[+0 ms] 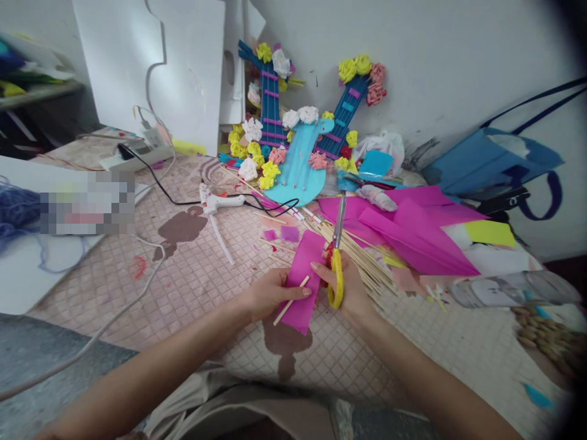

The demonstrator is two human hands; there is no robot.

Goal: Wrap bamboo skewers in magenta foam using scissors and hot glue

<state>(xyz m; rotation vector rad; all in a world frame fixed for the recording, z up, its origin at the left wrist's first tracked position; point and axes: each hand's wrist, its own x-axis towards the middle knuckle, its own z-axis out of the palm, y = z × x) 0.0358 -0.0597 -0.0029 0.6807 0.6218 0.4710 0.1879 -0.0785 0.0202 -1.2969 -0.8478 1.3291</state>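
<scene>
My left hand (270,294) pinches a strip of pink paper (302,275) together with a thin wooden stick (290,301) that lies across it. My right hand (351,287) grips yellow-handled scissors (337,256), blades pointing away from me, right beside the paper's right edge. Both hands hover low over the tiled floor mat, close together.
A bundle of wooden skewers (362,256) and pink paper sheets (413,232) lie to the right. A white glue gun (220,201) with black cord lies ahead left. Blue guitar-shaped crafts with paper flowers (293,153) lean on the wall. Blue bag (495,159) at right, power strip (132,156) at left.
</scene>
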